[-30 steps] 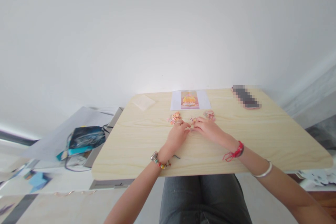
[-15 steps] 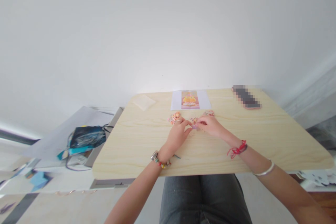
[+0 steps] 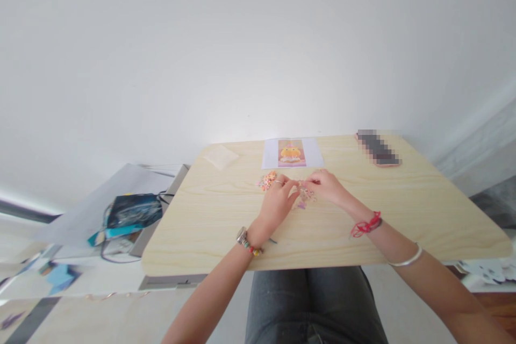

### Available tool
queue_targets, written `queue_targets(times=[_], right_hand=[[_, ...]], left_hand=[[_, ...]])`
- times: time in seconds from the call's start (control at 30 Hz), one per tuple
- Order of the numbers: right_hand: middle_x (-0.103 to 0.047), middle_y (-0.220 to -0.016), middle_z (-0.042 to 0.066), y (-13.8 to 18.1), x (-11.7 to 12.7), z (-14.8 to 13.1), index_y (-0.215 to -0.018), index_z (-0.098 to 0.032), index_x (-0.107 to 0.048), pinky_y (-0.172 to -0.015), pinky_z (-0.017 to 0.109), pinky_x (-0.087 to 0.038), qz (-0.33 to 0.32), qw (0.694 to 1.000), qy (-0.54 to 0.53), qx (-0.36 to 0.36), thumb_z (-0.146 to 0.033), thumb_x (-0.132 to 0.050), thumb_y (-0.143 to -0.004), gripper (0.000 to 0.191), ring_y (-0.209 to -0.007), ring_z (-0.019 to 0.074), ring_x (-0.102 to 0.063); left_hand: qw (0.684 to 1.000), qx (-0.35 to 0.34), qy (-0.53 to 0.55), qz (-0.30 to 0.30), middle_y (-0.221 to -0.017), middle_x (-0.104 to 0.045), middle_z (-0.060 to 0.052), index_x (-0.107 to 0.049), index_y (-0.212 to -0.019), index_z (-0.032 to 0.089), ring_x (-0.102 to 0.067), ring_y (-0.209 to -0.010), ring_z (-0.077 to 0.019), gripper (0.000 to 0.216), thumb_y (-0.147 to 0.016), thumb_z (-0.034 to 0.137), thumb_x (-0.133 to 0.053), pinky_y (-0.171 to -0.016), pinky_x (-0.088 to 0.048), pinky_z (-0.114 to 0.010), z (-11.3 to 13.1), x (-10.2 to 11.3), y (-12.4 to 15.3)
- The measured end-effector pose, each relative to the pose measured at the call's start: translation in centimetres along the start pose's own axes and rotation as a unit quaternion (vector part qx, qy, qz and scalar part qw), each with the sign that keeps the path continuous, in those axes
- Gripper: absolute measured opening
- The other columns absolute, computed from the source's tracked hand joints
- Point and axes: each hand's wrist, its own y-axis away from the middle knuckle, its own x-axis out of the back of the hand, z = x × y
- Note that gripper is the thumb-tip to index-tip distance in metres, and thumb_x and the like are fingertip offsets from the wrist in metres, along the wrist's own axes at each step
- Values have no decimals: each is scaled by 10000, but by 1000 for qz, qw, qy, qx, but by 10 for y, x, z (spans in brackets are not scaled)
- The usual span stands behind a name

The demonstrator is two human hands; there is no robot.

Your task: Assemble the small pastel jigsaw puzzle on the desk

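Note:
Small loose puzzle pieces lie on the table in two clusters. An orange-and-pink pile of pieces (image 3: pixel 267 180) is beside the knuckles of my left hand. A pink-and-purple group of pieces (image 3: pixel 308 195) lies between and just below my hands. My left hand (image 3: pixel 279 199) is curled, with its fingertips pinched at the edge of this group. From the other side, my right hand (image 3: pixel 324 187) has thumb and forefinger closed on a tiny pinkish piece. The fingertips of both hands are close together, and the pieces in them are partly hidden.
Behind the pieces lies a printed sheet (image 3: pixel 313 152) showing a yellow cartoon figure. A pale thin packet (image 3: pixel 221 157) is at the back left and a blurred-out phone (image 3: pixel 379 149) at the back right. Left of the table, a dark bag (image 3: pixel 135 210) rests on a lower surface.
My right hand has shifted slightly up and right, and my left hand slightly right. A purple piece that was at my fingertips now lies on the table below them.

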Motion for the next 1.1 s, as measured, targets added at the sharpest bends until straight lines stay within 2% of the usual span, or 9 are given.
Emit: queue_targets(times=[0.1,0.17,0.27,0.37,0.43,0.83,1.0,1.1], right_hand=[[-576,-555,3,2,1,-2,-598,-136,-627,-520,224,-359,-16,998,-56,-9,-279,-484,-775,269,-528,112,-498],[-598,-624,12,5,3,-5,-692,-138,-648,-536,225,-380,-2,999,-54,6,-268,-505,-767,206,-554,111,-510],[-605,-755,25,10,7,-10,-851,-170,-643,-619,243,-408,30,997,4,76,-234,-563,-741,151,-648,121,-533],[-582,-836,41,14,7,-13,-860,-185,-630,-700,261,-412,27,986,73,149,-203,-542,-769,127,-755,138,-543],[-568,-855,47,15,5,-14,-856,-186,-621,-710,267,-415,18,980,105,168,-205,-510,-797,127,-778,144,-542],[-554,-874,59,24,-3,-5,-902,-182,-596,-703,281,-425,22,974,151,166,-214,-467,-824,154,-803,160,-532],[-540,-832,45,4,-15,-16,-833,-171,-601,-646,255,-400,8,970,169,174,-218,-468,-829,142,-726,137,-527],[-539,-826,47,-10,-23,-27,-796,-170,-596,-611,249,-384,-9,965,181,188,-229,-467,-831,145,-693,133,-521]], left_hand=[[1000,-6,-19,14,-886,-511,-42,-567,-923,197,-526,-830,-154,145,-804,206,-485,-768,-447,-298,3,-1,-2],[1000,-10,-23,18,-875,-511,-40,-566,-922,197,-526,-819,-151,145,-809,208,-475,-761,-447,-293,4,0,-1],[999,-12,-28,25,-861,-510,-41,-565,-918,192,-522,-831,-155,142,-809,217,-476,-757,-448,-289,2,5,3],[999,-7,-36,27,-872,-511,-47,-564,-913,186,-518,-860,-162,140,-807,216,-478,-760,-448,-290,-1,10,6],[999,-1,-41,25,-882,-513,-48,-563,-917,191,-518,-861,-161,144,-810,215,-469,-758,-451,-292,-2,11,9],[996,-3,-83,-25,-914,-523,-57,-564,-938,183,-541,-816,-157,162,-809,196,-468,-719,-460,-278,6,9,5],[994,36,-102,-14,-948,-529,-65,-567,-930,187,-533,-879,-170,155,-810,193,-469,-728,-461,-275,-8,17,9],[992,62,-106,4,-916,-530,-54,-570,-929,198,-539,-843,-157,156,-806,187,-475,-706,-461,-256,-20,26,13]])
